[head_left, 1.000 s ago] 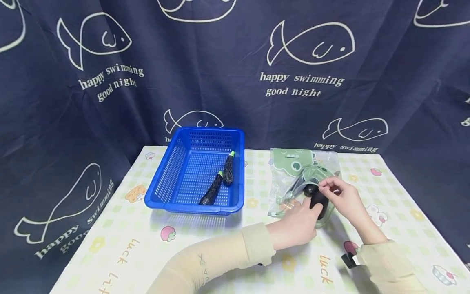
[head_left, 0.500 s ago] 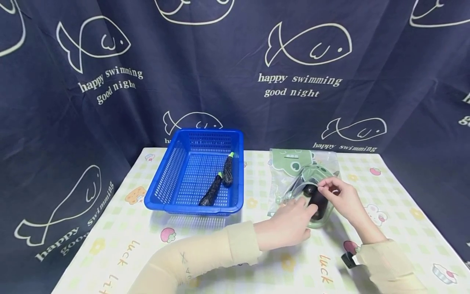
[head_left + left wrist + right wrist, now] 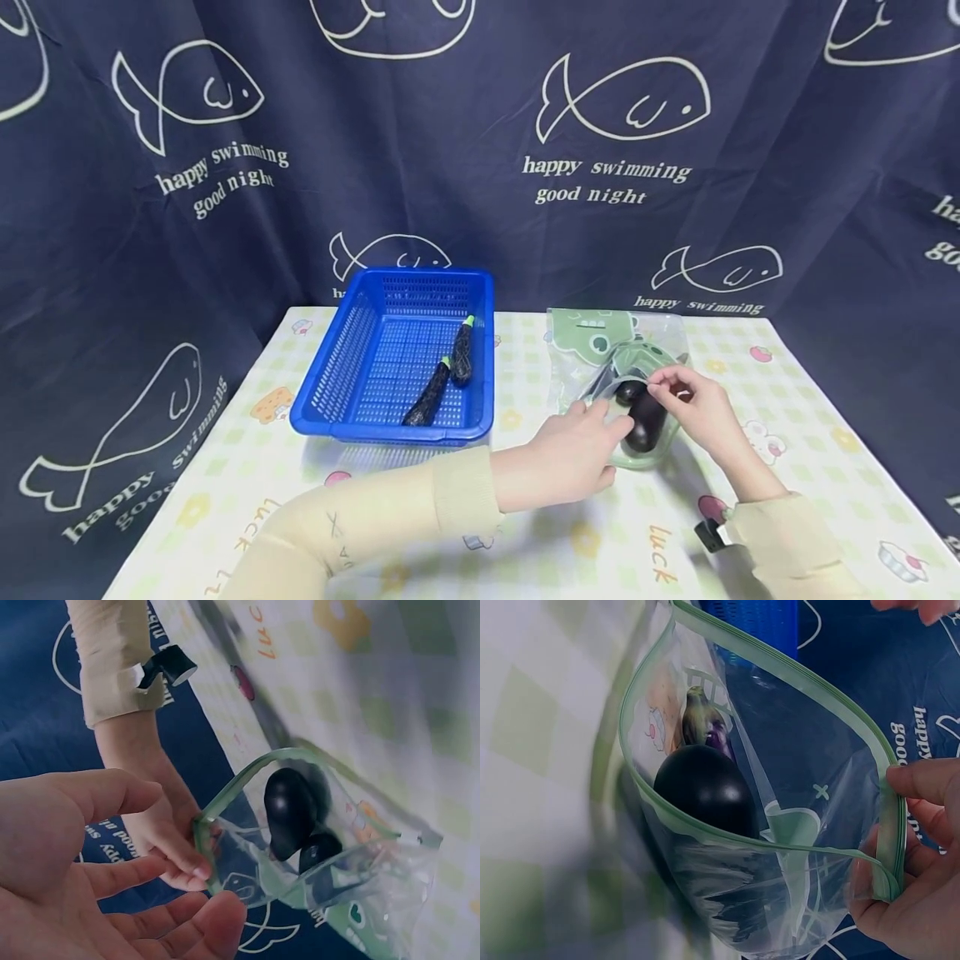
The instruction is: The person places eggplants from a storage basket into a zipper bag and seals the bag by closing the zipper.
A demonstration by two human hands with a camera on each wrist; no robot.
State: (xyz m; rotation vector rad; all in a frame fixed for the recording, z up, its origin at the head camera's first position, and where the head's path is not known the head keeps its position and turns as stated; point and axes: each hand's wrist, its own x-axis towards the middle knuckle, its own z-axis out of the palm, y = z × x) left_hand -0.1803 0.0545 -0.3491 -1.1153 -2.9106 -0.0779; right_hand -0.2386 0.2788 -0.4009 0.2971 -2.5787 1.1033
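Observation:
A clear zip bag (image 3: 821, 682) with a green rim and a frog print lies on the table, its mouth spread wide. Dark glossy eggplants (image 3: 705, 791) rest inside; one points its rounded end at the mouth, while a greenish stem end shows behind it. My right hand (image 3: 701, 408) pinches the green rim at one side between thumb and fingers. My left hand (image 3: 566, 454) is beside the mouth, fingers relaxed and slightly bent, with nothing in the palm in the left wrist view. The eggplants also show through the mouth in the left wrist view (image 3: 292, 810).
To the left stands a blue perforated basket (image 3: 315, 425). Two slim dark eggplants (image 3: 429, 396) with bright green tips lie against its right side. A pale checked cloth (image 3: 525, 550) covers the table, and a navy fish-print curtain (image 3: 465, 142) hangs behind.
My left hand has drawn back leftward from the eggplant in the bag's mouth, baring more of it. The right hand keeps its pinch on the rim.

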